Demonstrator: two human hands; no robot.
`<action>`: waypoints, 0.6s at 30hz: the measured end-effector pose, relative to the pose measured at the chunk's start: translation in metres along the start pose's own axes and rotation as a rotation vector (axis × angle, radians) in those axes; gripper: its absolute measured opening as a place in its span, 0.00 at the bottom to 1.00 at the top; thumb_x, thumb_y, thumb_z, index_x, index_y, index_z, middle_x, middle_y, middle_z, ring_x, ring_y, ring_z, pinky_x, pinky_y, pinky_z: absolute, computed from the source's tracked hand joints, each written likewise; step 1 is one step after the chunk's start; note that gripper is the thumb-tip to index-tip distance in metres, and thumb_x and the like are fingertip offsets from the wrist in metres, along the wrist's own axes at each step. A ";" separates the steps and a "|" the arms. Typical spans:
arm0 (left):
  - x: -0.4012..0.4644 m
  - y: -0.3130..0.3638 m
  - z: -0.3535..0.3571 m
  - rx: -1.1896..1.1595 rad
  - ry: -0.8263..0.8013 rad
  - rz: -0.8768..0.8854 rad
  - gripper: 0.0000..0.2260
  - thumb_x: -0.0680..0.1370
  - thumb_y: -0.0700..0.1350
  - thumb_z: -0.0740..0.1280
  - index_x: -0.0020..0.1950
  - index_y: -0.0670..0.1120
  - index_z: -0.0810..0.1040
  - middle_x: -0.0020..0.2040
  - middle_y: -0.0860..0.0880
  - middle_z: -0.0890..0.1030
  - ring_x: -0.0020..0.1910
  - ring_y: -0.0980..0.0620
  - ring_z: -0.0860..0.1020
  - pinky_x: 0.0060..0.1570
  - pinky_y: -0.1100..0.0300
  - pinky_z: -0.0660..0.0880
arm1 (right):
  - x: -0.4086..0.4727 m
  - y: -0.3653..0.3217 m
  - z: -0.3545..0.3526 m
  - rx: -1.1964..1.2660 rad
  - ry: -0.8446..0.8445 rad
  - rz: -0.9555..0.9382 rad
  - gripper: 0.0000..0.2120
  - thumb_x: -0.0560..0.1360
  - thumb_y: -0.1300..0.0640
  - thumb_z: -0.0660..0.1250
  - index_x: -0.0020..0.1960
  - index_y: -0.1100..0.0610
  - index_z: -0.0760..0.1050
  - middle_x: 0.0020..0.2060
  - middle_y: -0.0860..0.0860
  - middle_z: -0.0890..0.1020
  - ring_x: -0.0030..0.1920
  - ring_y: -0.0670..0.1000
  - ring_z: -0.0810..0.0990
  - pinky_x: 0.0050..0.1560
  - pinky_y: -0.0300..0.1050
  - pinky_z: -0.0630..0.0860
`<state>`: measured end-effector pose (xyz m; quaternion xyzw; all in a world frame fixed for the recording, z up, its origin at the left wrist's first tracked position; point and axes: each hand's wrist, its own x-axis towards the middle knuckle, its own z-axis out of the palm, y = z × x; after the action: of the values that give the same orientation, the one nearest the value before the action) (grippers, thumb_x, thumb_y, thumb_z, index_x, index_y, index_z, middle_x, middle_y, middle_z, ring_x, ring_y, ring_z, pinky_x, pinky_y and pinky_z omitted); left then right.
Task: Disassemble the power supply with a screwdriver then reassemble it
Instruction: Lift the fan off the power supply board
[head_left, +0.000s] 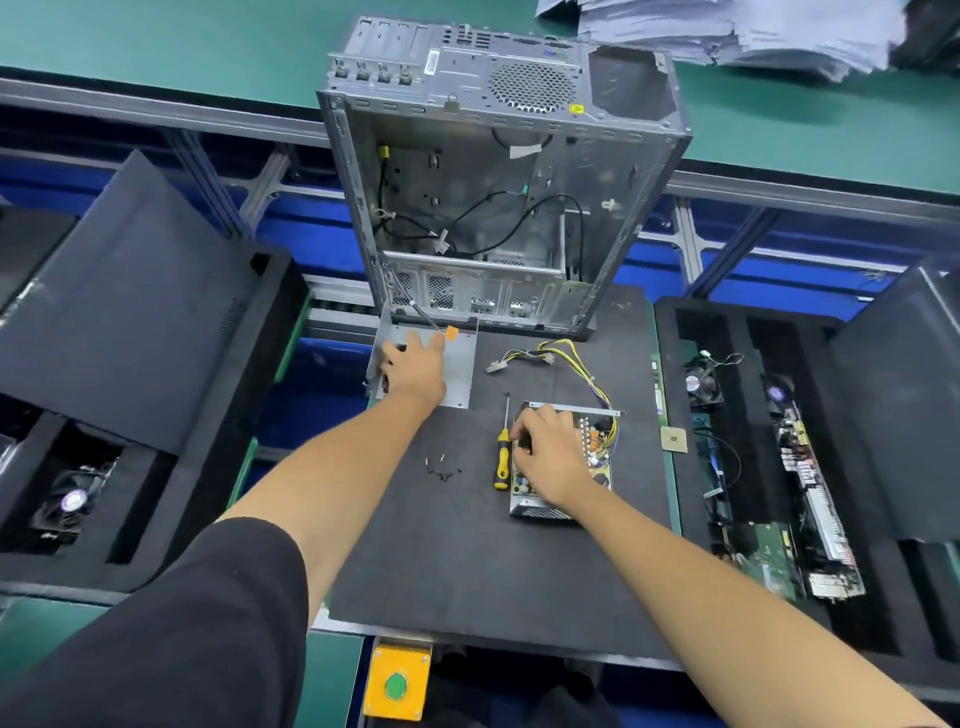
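Observation:
The power supply body (597, 447) lies open on the black mat, its circuit board showing and its yellow and black cables (563, 356) trailing up and left. My right hand (545, 457) rests on it with fingers curled at its left edge. The grey metal cover (460, 369) lies apart at the mat's far left; my left hand (413, 366) is on it, fingers curled over its left side. A yellow-handled screwdriver (502, 460) lies on the mat just left of the body. Several small black screws (441, 470) lie loose further left.
An empty computer case (498, 197) stands behind the mat (467, 571). Foam trays with fans and circuit boards (805, 467) flank the right, dark foam and a fan (72, 501) the left. A yellow box with a green button (397, 686) sits at the near edge.

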<state>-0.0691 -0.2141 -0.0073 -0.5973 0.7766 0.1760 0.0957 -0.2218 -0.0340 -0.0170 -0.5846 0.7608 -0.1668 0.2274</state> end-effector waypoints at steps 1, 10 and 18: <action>0.000 0.000 0.001 -0.022 0.001 -0.007 0.21 0.77 0.39 0.69 0.68 0.50 0.67 0.66 0.41 0.66 0.65 0.32 0.64 0.66 0.38 0.70 | 0.000 -0.001 0.001 0.014 0.002 0.009 0.08 0.73 0.60 0.65 0.48 0.48 0.72 0.47 0.45 0.70 0.49 0.51 0.63 0.46 0.46 0.59; -0.005 0.019 -0.047 0.058 0.062 -0.028 0.31 0.70 0.59 0.77 0.68 0.49 0.70 0.74 0.40 0.63 0.66 0.33 0.72 0.65 0.42 0.70 | 0.001 -0.006 -0.006 0.167 0.069 -0.022 0.06 0.74 0.59 0.64 0.50 0.52 0.71 0.46 0.46 0.76 0.51 0.53 0.69 0.49 0.49 0.68; -0.025 0.073 -0.096 -0.758 -0.171 0.076 0.11 0.74 0.47 0.72 0.55 0.46 0.80 0.47 0.47 0.80 0.42 0.48 0.78 0.39 0.60 0.75 | 0.010 -0.038 -0.033 0.996 0.003 0.185 0.20 0.75 0.54 0.61 0.67 0.55 0.68 0.59 0.53 0.80 0.51 0.41 0.80 0.51 0.38 0.72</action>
<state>-0.1266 -0.2123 0.1017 -0.5442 0.6675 0.5027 -0.0741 -0.2113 -0.0537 0.0288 -0.3351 0.6379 -0.4893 0.4914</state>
